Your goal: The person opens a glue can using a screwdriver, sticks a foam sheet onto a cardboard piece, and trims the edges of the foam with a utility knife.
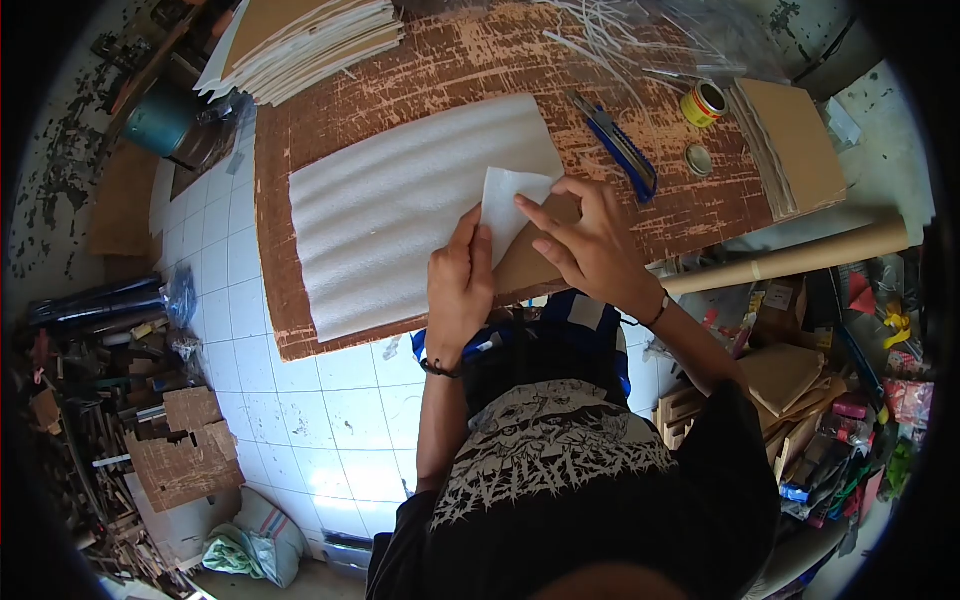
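A white foam sheet (400,190) with soft ridges lies on the worn brown tabletop. A smaller white flap (503,205) stands over its near right part; it looks like a turned-up corner, but I cannot tell whether it joins the sheet. My left hand (462,280) pinches the flap's left edge between thumb and fingers. On the other side, my right hand (597,245) has its fingers apart, one fingertip touching the flap's face and another near its right corner. Brown cardboard (530,258) shows beneath, between my hands.
A blue box cutter (620,150) lies right of the sheet, near an open yellow tin (703,103) and its round lid (698,160). Stacked sheets (310,45) stand at the far left, cardboard pieces (790,150) at the right. White strips (610,35) lie at the back.
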Tool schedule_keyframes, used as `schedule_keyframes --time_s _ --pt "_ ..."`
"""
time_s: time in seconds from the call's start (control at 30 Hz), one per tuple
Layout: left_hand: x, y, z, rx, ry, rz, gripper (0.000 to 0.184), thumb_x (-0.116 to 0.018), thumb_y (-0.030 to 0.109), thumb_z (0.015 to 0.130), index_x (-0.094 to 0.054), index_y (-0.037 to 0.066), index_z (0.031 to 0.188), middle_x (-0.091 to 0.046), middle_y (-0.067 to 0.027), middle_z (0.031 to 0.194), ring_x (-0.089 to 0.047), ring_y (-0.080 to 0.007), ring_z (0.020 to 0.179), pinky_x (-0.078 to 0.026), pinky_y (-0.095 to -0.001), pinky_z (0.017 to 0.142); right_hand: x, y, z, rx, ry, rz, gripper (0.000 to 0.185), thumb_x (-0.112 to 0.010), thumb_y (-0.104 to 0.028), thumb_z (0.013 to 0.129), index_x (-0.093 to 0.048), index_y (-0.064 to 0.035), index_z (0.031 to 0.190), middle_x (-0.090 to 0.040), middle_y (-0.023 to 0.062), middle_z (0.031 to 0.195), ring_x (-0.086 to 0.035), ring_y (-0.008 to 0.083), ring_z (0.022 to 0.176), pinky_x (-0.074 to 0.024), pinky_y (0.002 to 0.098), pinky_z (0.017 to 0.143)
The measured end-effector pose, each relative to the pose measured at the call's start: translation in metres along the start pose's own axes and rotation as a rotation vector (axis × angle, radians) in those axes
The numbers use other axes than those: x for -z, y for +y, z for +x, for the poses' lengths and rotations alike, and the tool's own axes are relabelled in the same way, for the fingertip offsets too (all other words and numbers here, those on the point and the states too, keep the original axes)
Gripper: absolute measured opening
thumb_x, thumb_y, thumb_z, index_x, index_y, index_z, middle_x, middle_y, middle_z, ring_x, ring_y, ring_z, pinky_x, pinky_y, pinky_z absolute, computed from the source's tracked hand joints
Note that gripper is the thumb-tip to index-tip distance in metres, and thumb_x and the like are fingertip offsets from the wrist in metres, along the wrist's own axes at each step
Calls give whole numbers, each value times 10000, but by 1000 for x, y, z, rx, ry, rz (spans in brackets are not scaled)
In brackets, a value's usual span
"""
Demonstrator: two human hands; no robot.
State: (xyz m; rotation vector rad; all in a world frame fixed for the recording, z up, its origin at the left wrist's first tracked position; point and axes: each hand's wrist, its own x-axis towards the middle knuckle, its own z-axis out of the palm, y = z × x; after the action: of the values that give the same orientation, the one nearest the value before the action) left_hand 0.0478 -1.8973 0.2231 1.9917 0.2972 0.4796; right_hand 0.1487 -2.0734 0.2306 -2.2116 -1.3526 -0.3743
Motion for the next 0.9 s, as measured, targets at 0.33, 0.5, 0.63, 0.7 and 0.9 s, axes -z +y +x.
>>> schedule_keyframes --time_s 0.33,0.5,0.63,0.7,0.9 --pt "-3 -13 1 -38 46 -102 288 -494 147 1055 -616 2 1271 -639 -241 715 -659 -352 622 -482 -377 600 1 1 -5 -15 -21 -93 444 -628 -384 980 -610 -279 1410 -482 121 1355 -462 324 1151 -379 448 998" --pt "-3 -12 2 -15 21 -117 276 -487 145 1062 -616 -5 1255 -623 -222 686 -625 -321 575 -467 -360 575 0 -4 -1 -31 15 -217 496 -624 -421 973 -592 -176 1404 -432 136 1456 -431 344 1237 -352 472 1030" --pt "-5 -9 0 -43 24 -65 265 -491 138 1059 -623 -4 1240 -634 -228 695 -648 -345 590 -478 -375 575 -2 -11 -4 -43 -16 -200 577 -618 -444 969 -568 -40 1379 -394 155 1497 -402 362 1287 -333 494 1056" --pt "-3 -8 1 -47 24 -45 262 -492 135 1058 -625 -1 1238 -647 -238 713 -671 -365 620 -492 -391 587 -4 -20 -6 -60 -35 -170 603 -617 -446 969 -560 8 1361 -379 173 1505 -391 372 1299 -326 503 1067" --pt "-4 -14 2 -69 39 -103 261 -485 135 1062 -626 5 1237 -668 -258 755 -704 -395 702 -515 -417 616 -11 -42 -10 -147 -56 49 588 -630 -426 968 -576 53 1305 -296 224 1549 -321 410 1367 -275 531 1130"
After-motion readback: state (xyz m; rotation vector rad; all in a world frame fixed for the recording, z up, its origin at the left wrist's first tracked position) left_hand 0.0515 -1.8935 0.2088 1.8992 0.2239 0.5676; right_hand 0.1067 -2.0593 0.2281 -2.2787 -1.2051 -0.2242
